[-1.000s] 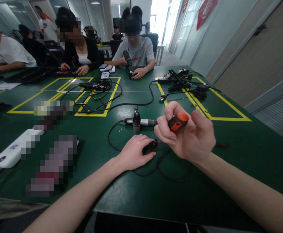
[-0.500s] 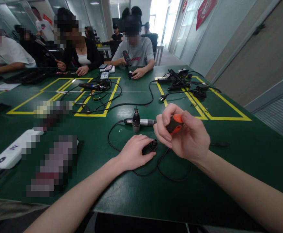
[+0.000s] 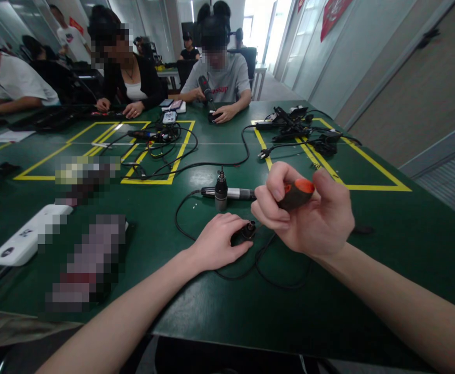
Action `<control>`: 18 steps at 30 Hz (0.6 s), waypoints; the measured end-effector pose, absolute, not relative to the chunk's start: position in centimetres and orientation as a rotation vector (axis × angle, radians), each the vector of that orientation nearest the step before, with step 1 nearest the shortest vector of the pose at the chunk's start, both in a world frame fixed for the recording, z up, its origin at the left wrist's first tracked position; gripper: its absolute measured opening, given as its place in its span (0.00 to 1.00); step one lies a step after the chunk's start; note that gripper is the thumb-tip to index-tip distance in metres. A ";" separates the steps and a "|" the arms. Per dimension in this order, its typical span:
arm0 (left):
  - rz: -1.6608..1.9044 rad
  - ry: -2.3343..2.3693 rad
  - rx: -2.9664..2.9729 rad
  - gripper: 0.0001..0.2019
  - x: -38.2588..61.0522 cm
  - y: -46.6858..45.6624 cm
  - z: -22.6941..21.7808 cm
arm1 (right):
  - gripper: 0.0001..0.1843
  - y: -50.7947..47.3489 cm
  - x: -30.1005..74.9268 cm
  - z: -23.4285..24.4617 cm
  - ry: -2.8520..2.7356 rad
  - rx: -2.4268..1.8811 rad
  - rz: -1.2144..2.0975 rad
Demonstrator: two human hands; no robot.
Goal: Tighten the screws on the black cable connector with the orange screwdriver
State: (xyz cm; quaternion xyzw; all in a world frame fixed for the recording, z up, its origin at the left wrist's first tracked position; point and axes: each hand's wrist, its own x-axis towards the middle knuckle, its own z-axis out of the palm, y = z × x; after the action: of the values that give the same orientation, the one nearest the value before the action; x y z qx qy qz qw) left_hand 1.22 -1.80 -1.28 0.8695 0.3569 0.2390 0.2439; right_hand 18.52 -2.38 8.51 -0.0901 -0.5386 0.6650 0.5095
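Observation:
My right hand [image 3: 309,215] is closed round the black and orange handle of a screwdriver [image 3: 297,191], held above the green table [image 3: 387,259]. Its shaft is hidden behind my fingers and points down toward a small black connector [image 3: 246,232]. My left hand [image 3: 216,241] rests on the table and pinches that connector, holding it in place. A black cable [image 3: 266,275] loops from the connector across the table. Just behind stands a second upright black plug on a silver-barrelled piece [image 3: 227,192].
Yellow tape rectangles [image 3: 367,176] mark the table. A tangle of black cables and adapters [image 3: 297,130] lies far right, more wires [image 3: 160,140] in the middle. A white device [image 3: 20,241] lies at left. Other people sit along the far and left edges.
My right hand has turned the screwdriver handle, so the orange end shows differently between frames. The left hand has stayed on the connector. The view shifted slightly.

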 end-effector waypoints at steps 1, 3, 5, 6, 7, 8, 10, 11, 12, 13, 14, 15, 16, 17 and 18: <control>0.655 0.973 2.377 0.16 1.2 -1.8 -1.3 | 0.22 -2.4 18.5 8.4 -1.288 -0.227 1.595; 0.658 0.966 2.378 0.16 1.2 -1.8 -1.3 | 0.21 -2.3 18.5 8.3 -1.284 -0.244 1.570; 0.660 0.968 2.376 0.15 1.2 -1.8 -1.4 | 0.21 -2.3 18.5 8.2 -1.297 -0.254 1.533; 0.660 0.970 2.374 0.15 1.2 -1.8 -1.4 | 0.21 -2.3 18.4 8.2 -1.303 -0.259 1.516; 0.660 0.973 2.372 0.14 1.2 -1.8 -1.4 | 0.22 -2.3 18.3 8.3 -1.302 -0.265 1.501; 0.659 0.975 2.371 0.14 1.2 -1.8 -1.4 | 0.24 -2.3 18.3 8.4 -1.297 -0.277 1.495; 0.657 0.975 2.371 0.15 1.2 -1.8 -1.4 | 0.27 -2.4 18.2 8.6 -1.291 -0.296 1.514; 0.653 0.973 2.373 0.15 1.3 -1.8 -1.4 | 0.28 -2.4 18.1 8.7 -1.291 -0.297 1.526; 0.649 0.972 2.376 0.16 1.3 -1.8 -1.4 | 0.29 -2.4 18.1 8.7 -1.295 -0.295 1.541; 0.645 0.972 2.377 0.16 1.3 -1.8 -1.3 | 0.30 -2.4 18.1 8.8 -1.299 -0.290 1.555; 0.642 0.972 2.378 0.16 1.3 -1.8 -1.3 | 0.30 -2.4 18.2 8.8 -1.300 -0.284 1.567; 0.637 0.970 2.379 0.16 1.2 -1.8 -1.2 | 0.29 -2.3 18.2 8.7 -1.299 -0.277 1.576; 0.633 0.969 2.380 0.16 1.2 -1.8 -1.2 | 0.28 -2.3 18.3 8.7 -1.296 -0.271 1.583; 0.632 0.970 2.381 0.16 1.3 -1.8 -1.2 | 0.27 -2.3 18.4 8.6 -1.291 -0.266 1.590; 0.632 0.971 2.383 0.16 1.3 -1.8 -1.2 | 0.25 -2.3 18.4 8.6 -1.287 -0.263 1.594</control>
State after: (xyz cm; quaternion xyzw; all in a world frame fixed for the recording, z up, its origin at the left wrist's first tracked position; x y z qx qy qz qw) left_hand 1.26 -1.77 -1.18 0.8722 0.3554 0.2314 0.2436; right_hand 18.42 -2.32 8.56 -0.1092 -0.5350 0.6626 0.5126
